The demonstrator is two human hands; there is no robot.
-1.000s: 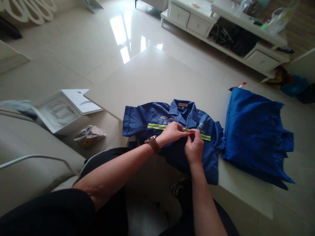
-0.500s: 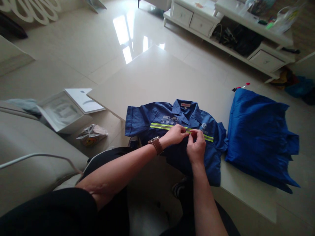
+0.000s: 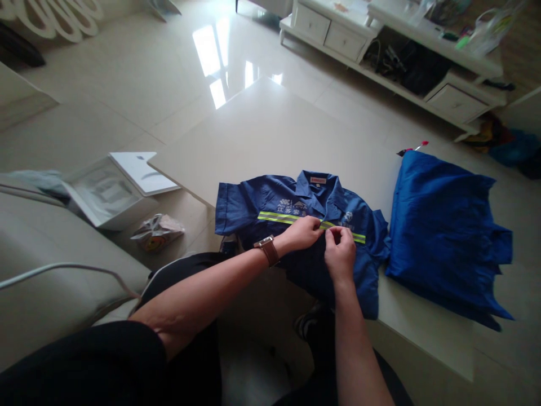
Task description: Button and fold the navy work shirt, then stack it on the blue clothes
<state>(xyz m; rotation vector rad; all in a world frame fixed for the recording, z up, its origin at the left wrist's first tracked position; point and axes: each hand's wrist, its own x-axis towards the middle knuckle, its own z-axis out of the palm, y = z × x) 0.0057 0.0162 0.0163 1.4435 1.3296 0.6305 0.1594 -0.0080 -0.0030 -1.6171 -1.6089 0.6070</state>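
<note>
Item 1: shirt (image 3: pixel 264 194), blue, short-sleeved, collared; lies front up on the pale tabletop (image 3: pixel 253 135), collar at 12 o'clock, lower part reaching the near edge. White lettering and a yellow-and-grey stripe (image 3: pixel 274 216) cross the chest.

Item 2: left hand (image 3: pixel 303 232), at the centre of the shirt's front; grip closed, fingertips pinching the front edge beside the stripe. Brown-strapped watch (image 3: pixel 267 249) on the wrist.

Item 3: right hand (image 3: pixel 340 251), just beside the left at its 4 o'clock; thumb and forefinger bent toward each other at the same front edge. Whether this grip has cloth between the fingertips cannot be told.

Surroundings, clock dial centred on the shirt:
- 3 o'clock: folded blue garment (image 3: pixel 443 237), just beside the shirt's sleeve, projecting past the tabletop.
- 2 o'clock: slim red-tipped object (image 3: pixel 421 145), behind the folded garment.
- 1 o'clock: white cabinet (image 3: pixel 346 42), drawers shut, well apart.
- 9 o'clock: clear-wrapped packet (image 3: pixel 158 231).
- Between 9 and 10 o'clock: open white box (image 3: pixel 107 192).
</note>
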